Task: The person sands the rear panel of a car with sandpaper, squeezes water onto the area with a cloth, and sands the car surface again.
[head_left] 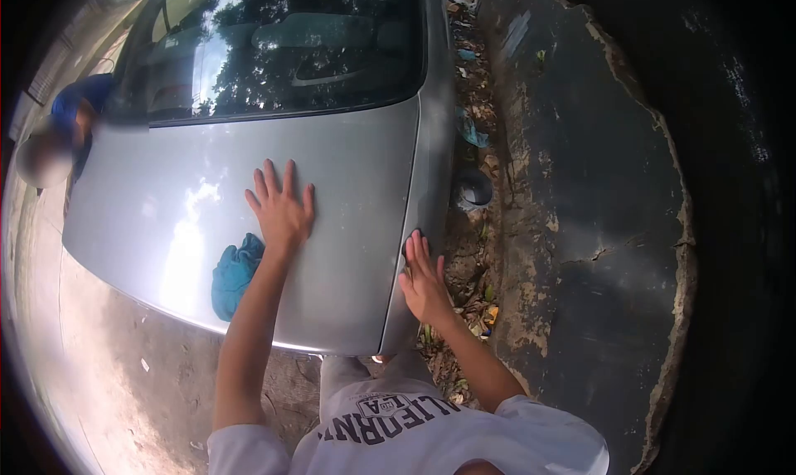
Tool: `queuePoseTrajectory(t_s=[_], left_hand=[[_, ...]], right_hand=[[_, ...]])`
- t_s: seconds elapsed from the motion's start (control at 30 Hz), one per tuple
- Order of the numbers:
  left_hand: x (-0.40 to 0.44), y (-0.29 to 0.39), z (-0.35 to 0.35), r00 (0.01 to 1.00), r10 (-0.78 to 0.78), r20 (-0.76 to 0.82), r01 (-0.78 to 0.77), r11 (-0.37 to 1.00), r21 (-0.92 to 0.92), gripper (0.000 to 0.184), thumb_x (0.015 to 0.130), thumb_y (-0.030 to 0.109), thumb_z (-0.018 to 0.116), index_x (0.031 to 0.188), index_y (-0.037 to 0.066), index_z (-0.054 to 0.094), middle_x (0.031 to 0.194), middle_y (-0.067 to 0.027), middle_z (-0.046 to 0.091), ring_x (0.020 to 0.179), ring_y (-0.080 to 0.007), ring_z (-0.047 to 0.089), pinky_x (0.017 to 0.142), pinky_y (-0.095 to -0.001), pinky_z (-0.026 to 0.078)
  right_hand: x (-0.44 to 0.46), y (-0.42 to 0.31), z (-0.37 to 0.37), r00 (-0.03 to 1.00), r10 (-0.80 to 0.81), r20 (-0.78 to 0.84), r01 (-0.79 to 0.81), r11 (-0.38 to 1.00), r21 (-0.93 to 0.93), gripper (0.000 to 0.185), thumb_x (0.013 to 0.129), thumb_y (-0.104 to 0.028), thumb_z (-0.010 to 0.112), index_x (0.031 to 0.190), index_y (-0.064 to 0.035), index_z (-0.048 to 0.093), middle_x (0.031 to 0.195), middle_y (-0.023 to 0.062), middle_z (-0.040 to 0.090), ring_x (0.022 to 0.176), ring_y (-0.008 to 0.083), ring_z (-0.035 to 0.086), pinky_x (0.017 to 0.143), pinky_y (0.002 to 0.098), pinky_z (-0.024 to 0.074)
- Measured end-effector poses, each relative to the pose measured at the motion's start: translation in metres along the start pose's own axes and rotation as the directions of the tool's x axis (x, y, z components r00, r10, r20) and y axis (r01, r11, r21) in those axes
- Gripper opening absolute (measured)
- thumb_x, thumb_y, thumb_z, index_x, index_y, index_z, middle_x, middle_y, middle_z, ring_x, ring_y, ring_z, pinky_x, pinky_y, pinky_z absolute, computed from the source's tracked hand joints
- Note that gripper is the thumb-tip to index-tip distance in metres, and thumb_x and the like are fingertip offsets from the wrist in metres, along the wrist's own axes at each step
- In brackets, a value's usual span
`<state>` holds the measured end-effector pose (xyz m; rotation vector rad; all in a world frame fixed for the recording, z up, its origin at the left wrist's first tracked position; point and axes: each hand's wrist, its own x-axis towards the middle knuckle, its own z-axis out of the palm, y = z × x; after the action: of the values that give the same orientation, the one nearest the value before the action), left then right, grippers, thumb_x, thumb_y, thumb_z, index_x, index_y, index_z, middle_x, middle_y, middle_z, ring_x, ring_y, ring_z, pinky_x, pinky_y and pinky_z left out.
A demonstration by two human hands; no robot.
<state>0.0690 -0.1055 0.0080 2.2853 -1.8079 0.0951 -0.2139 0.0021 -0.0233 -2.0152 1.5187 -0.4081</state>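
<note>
My left hand (pixel 283 213) lies flat on the silver car panel (pixel 348 193), its fingers spread and holding nothing. A crumpled teal cloth (pixel 235 278) rests on the panel beside my left wrist, partly behind the forearm. Further right, my right hand (pixel 424 280) is at the car's side edge, past the panel seam, with its fingers stretched out. A small dark object (pixel 409 244) shows at the fingertips of my right hand; what it is cannot be made out.
A windshield (pixel 282 44) with tree reflections rises beyond the panel. At the far left, a person in blue (pixel 83 98) leans at the car's side. A peeling dark wall (pixel 597 193) runs along the right, with leaves and litter (pixel 471 127) between it and the car.
</note>
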Motion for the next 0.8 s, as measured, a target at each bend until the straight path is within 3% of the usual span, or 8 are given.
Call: queuePoseTrajectory(t_s=[0.13, 0.23, 0.37, 0.43, 0.53, 0.63, 0.73, 0.8], left_hand=[[0.000, -0.001, -0.003, 1.000, 0.000, 0.002, 0.000, 1.000, -0.025, 0.061, 0.096, 0.045, 0.052, 0.151, 0.018, 0.044, 0.160, -0.0218, 0.029, 0.149, -0.0428, 0.023, 0.118, -0.0632, 0.016], [0.000, -0.001, -0.006, 1.000, -0.007, 0.002, 0.007, 0.999, -0.042, 0.061, 0.095, 0.045, 0.053, 0.150, 0.018, 0.045, 0.160, -0.0216, 0.030, 0.149, -0.0426, 0.023, 0.118, -0.0633, 0.016], [-0.001, -0.004, -0.001, 0.999, -0.021, -0.038, 0.018, 0.997, -0.076, 0.061, 0.095, 0.047, 0.054, 0.148, 0.018, 0.047, 0.159, -0.0218, 0.030, 0.148, -0.0427, 0.024, 0.117, -0.0644, 0.017], [-0.001, -0.004, 0.001, 0.997, -0.001, -0.071, -0.004, 0.997, -0.073, 0.061, 0.094, 0.047, 0.054, 0.147, 0.017, 0.048, 0.159, -0.0221, 0.031, 0.148, -0.0426, 0.024, 0.117, -0.0644, 0.017], [-0.003, -0.002, 0.000, 0.997, -0.018, -0.078, 0.010, 0.995, -0.095, 0.062, 0.094, 0.048, 0.054, 0.147, 0.017, 0.048, 0.159, -0.0219, 0.031, 0.148, -0.0423, 0.025, 0.117, -0.0639, 0.017], [-0.002, -0.002, 0.000, 0.998, -0.034, -0.051, 0.029, 0.995, -0.094, 0.063, 0.094, 0.050, 0.053, 0.148, 0.018, 0.048, 0.159, -0.0212, 0.031, 0.149, -0.0415, 0.024, 0.117, -0.0633, 0.017], [0.002, -0.002, 0.000, 0.999, -0.038, -0.028, 0.036, 0.997, -0.075, 0.064, 0.095, 0.052, 0.051, 0.150, 0.020, 0.046, 0.160, -0.0203, 0.030, 0.150, -0.0402, 0.022, 0.118, -0.0628, 0.015], [0.001, -0.002, 0.001, 0.999, -0.040, -0.016, 0.039, 0.997, -0.073, 0.065, 0.095, 0.053, 0.050, 0.151, 0.020, 0.045, 0.161, -0.0198, 0.029, 0.150, -0.0395, 0.021, 0.118, -0.0625, 0.015]], right_hand=[[0.233, 0.081, -0.042, 0.989, 0.077, -0.125, -0.083, 0.995, -0.050, 0.067, 0.105, -0.045, 0.031, 0.160, -0.0075, 0.020, 0.169, 0.0080, 0.010, 0.155, 0.0286, 0.013, 0.119, 0.0636, 0.0148], [0.342, 0.133, -0.061, 0.963, 0.238, -0.124, -0.232, 0.971, 0.061, 0.070, 0.105, -0.049, 0.031, 0.161, -0.0092, 0.018, 0.169, 0.0079, 0.009, 0.155, 0.0292, 0.011, 0.118, 0.0649, 0.0181], [0.243, 0.083, -0.039, 0.982, 0.134, -0.136, -0.143, 0.988, -0.061, 0.069, 0.104, -0.047, 0.034, 0.160, -0.0104, 0.019, 0.169, 0.0073, 0.010, 0.155, 0.0290, 0.012, 0.118, 0.0662, 0.0195], [0.154, 0.049, -0.010, 0.983, 0.041, -0.181, -0.068, 0.987, -0.148, 0.069, 0.102, -0.038, 0.046, 0.159, -0.0083, 0.022, 0.168, 0.0085, 0.014, 0.155, 0.0303, 0.015, 0.117, 0.0655, 0.0222], [0.030, -0.006, 0.018, 0.983, -0.070, -0.168, 0.054, 0.994, -0.095, 0.071, 0.098, -0.029, 0.055, 0.157, -0.0027, 0.025, 0.167, 0.0134, 0.016, 0.154, 0.0344, 0.017, 0.116, 0.0673, 0.0211], [-0.055, -0.047, 0.036, 0.989, -0.030, -0.146, 0.032, 0.999, 0.011, 0.073, 0.097, -0.025, 0.055, 0.158, -0.0019, 0.024, 0.167, 0.0149, 0.016, 0.154, 0.0364, 0.016, 0.117, 0.0668, 0.0184], [-0.081, -0.046, 0.050, 0.971, -0.067, -0.227, 0.081, 0.995, 0.052, 0.073, 0.096, -0.022, 0.055, 0.158, -0.0012, 0.022, 0.166, 0.0168, 0.017, 0.154, 0.0373, 0.017, 0.118, 0.0631, 0.0183], [-0.078, -0.028, 0.059, 0.950, -0.104, -0.294, 0.159, 0.973, 0.170, 0.069, 0.099, -0.019, 0.052, 0.158, 0.0002, 0.022, 0.165, 0.0197, 0.019, 0.153, 0.0373, 0.020, 0.120, 0.0526, 0.0215]])
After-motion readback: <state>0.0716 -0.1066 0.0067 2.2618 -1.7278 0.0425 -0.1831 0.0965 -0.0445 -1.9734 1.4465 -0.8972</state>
